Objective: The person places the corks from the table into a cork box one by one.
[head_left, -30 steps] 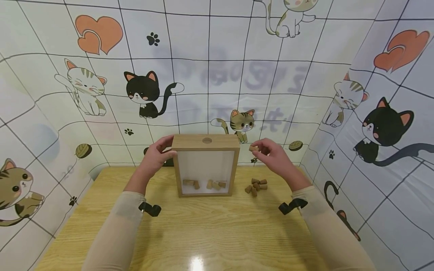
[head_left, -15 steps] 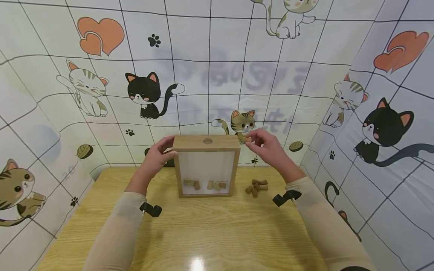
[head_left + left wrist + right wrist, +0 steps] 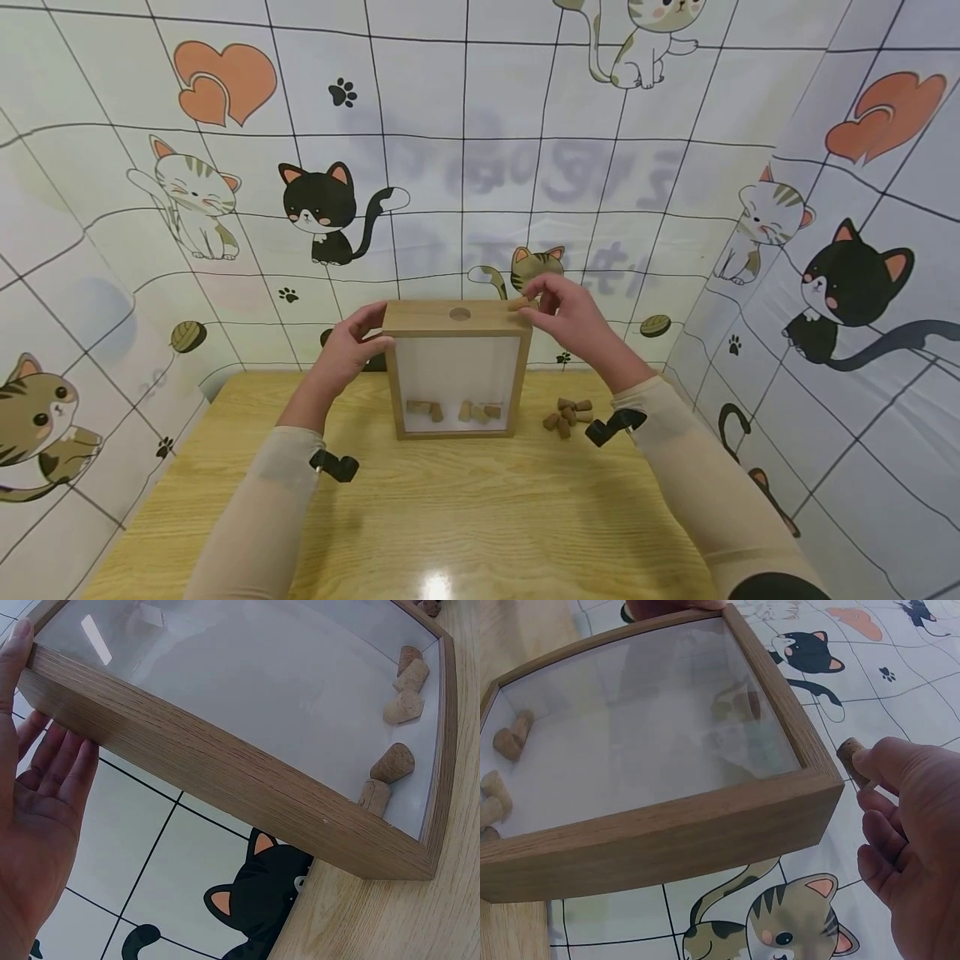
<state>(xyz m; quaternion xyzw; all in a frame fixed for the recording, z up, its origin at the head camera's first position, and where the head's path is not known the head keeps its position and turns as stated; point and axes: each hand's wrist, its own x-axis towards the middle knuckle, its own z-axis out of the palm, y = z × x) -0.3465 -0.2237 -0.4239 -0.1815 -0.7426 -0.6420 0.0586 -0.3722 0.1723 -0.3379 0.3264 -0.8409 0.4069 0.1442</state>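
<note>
On the table (image 3: 465, 492), gripping the upright box (image 3: 420, 331) near its upper left corner with the left hand (image 3: 341, 350), pinching with the right hand (image 3: 568, 315). Looks roughly half done: remaining, a pile of corks (image 3: 567, 413) just beside; inside, five corks (image 3: 405, 707); short of the hole (image 3: 460, 314), by the upper right corner, one pinched cork (image 3: 850, 752).

The frame (image 3: 210, 765) was matt, grained wood, its clear pane (image 3: 247, 682) glossy, though glass or plastic could not be told; the corks (image 3: 405, 707) looked matt and rough. The table (image 3: 450, 517) was smooth, shiny and wood-grained. The sheet (image 3: 427, 167) looked like matt, rippled cloth, the sleeves (image 3: 258, 517) smooth fabric, the clips (image 3: 336, 466) plastic.
</note>
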